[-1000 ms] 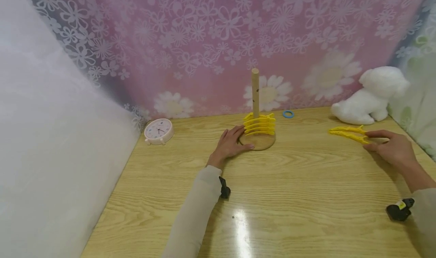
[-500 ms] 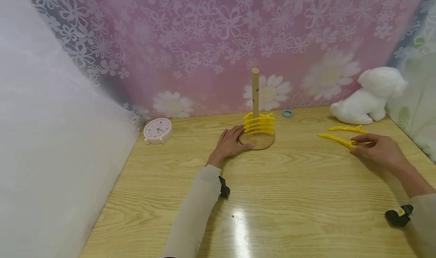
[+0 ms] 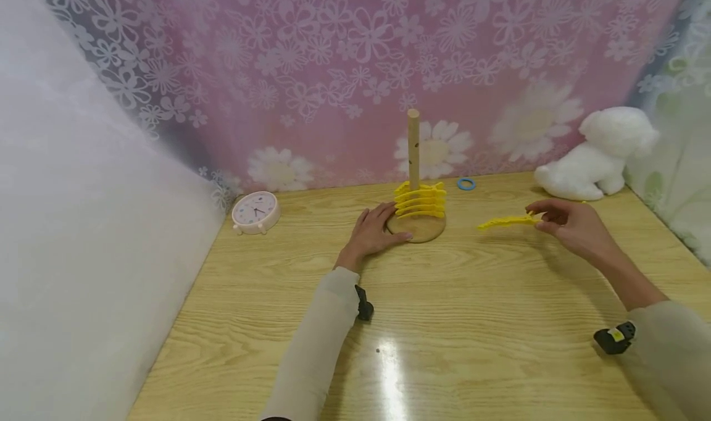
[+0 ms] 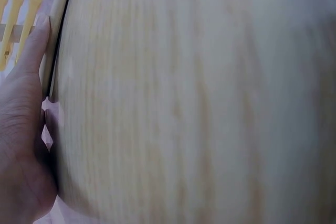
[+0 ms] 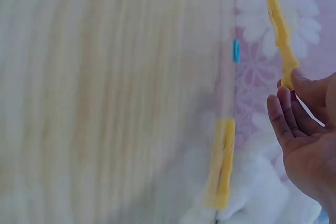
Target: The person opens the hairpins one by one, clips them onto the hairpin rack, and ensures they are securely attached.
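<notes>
The wooden stand (image 3: 429, 231) has a round base and an upright rod. Several yellow notched plastic sticks (image 3: 420, 202) sit stacked around the rod's lower part. My left hand (image 3: 371, 234) holds the base at its left edge, thumb on the front rim; its fingers are partly hidden. To the right, my right hand (image 3: 577, 226) pinches one end of a single yellow stick (image 3: 508, 221) between thumb and fingers, above the table. In the right wrist view that held stick (image 5: 280, 32) points toward the stack. Another yellow stick (image 5: 224, 163) lies on the table, mostly hidden behind my right hand in the head view.
A blue ring (image 3: 466, 184) lies near the table's back edge, right of the stand. At the back right sits a white plush dog (image 3: 600, 155). A pink round clock (image 3: 256, 212) stands at the left. Behind the wooden table (image 3: 472, 322) hangs a pink flowered cloth (image 3: 333, 87).
My right hand has separated one yellow stick from the other and carried it left and up off the table, toward the stand. My left hand stays at the base.
</notes>
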Action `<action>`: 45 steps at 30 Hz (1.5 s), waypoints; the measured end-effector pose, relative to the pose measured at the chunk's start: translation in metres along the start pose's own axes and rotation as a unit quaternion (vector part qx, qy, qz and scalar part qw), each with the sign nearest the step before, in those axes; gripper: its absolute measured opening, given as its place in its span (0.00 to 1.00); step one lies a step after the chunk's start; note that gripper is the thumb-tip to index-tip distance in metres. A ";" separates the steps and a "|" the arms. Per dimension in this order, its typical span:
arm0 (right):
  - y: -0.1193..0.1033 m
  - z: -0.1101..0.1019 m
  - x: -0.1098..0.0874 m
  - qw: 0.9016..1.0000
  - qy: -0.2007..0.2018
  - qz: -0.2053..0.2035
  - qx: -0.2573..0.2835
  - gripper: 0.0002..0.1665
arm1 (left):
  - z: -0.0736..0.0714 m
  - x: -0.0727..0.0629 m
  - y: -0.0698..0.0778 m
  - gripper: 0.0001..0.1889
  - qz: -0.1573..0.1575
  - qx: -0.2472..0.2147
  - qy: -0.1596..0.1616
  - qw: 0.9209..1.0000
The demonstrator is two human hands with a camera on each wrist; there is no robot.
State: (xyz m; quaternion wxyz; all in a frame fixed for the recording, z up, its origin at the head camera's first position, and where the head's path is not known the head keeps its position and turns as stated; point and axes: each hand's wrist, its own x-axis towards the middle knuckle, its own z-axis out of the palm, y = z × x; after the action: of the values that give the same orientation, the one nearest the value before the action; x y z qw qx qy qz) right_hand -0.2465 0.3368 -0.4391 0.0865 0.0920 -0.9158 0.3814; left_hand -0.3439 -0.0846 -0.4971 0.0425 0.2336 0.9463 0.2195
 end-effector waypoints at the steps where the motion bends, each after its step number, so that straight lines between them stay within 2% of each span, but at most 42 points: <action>1: -0.003 0.002 0.002 1.000 0.003 -0.002 0.004 0.17 | 0.000 0.000 0.000 0.48 0.000 -0.001 0.001 1.000; 9: -0.025 0.020 0.017 0.998 0.049 -0.034 0.018 0.14 | 0.000 -0.001 0.000 0.48 0.002 -0.010 0.006 1.000; 18: -0.053 0.032 0.033 0.996 0.091 -0.009 0.011 0.13 | -0.001 -0.003 0.003 0.48 -0.003 -0.024 0.005 1.000; 31: -0.088 0.050 0.061 0.987 0.153 -0.010 0.040 0.09 | -0.001 -0.003 0.003 0.47 -0.007 -0.013 0.006 1.000; 40: -0.101 0.077 0.082 0.983 0.171 -0.001 0.072 0.09 | -0.001 -0.004 0.002 0.48 -0.006 -0.013 0.002 1.000; 45: -0.109 0.089 0.092 0.982 0.170 -0.003 0.083 0.13 | -0.001 -0.003 0.003 0.47 -0.004 -0.010 0.006 1.000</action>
State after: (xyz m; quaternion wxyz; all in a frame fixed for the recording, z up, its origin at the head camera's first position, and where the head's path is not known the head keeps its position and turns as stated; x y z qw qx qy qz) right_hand -0.3178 0.1886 -0.4052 0.2343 0.0352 -0.8527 0.4655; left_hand -0.3403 -0.0837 -0.4953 0.0398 0.2280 0.9453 0.2300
